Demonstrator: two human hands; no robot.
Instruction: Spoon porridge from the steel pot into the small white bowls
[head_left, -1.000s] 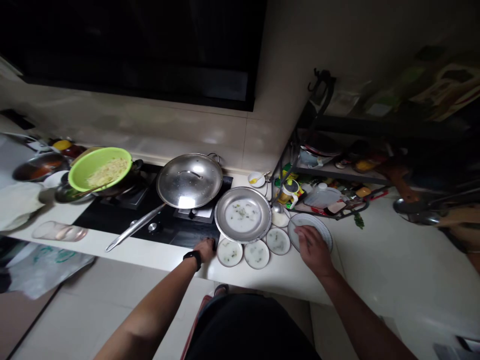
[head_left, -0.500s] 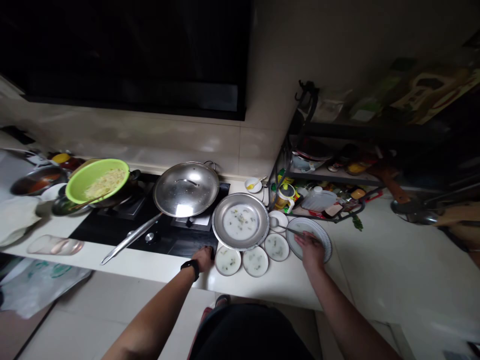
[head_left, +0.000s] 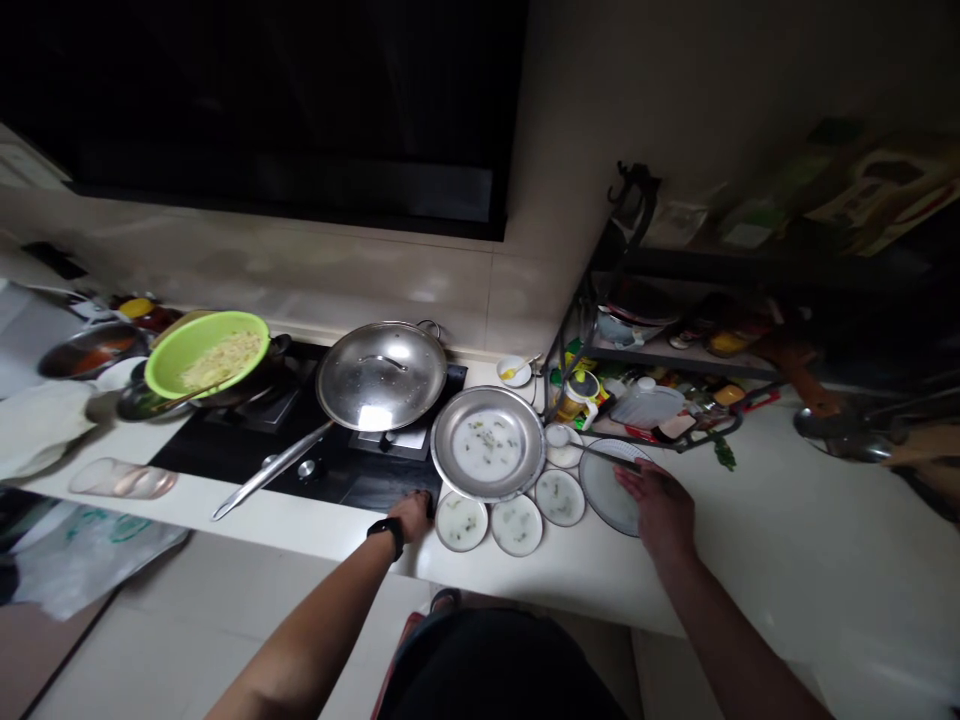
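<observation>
In my right hand (head_left: pixel 664 510), fingers closed, is the dark handle of a ladle (head_left: pixel 592 453). Its pale round head is over a small dish (head_left: pixel 567 458) beside the steel pan. Below the hand lies a wide ridged plate (head_left: pixel 607 500) with pale, cloudy contents, partly covered by my fingers. My left hand (head_left: pixel 411 515), a black watch on its wrist, rests at the front right corner of the black cooktop (head_left: pixel 330 478). Its fingers lie on that corner and hold nothing I can see. Small dishes (head_left: pixel 517 526) of milky liquid with green bits surround the steel pan (head_left: pixel 444 462).
On the cooktop stands a lidded wok (head_left: pixel 382 390), its long handle (head_left: pixel 270 470) jutting over the counter edge. A green basin (head_left: pixel 169 375) of shredded food and a glass tumbler (head_left: pixel 124 478) lying sideways are at left. A black rack (head_left: pixel 637 355) of condiments stands behind the plate.
My right hand has drawn back to the right and slightly nearer, over the plate's right edge, still with the ladle. My left hand stays at the cooktop corner. The view has shifted slightly.
</observation>
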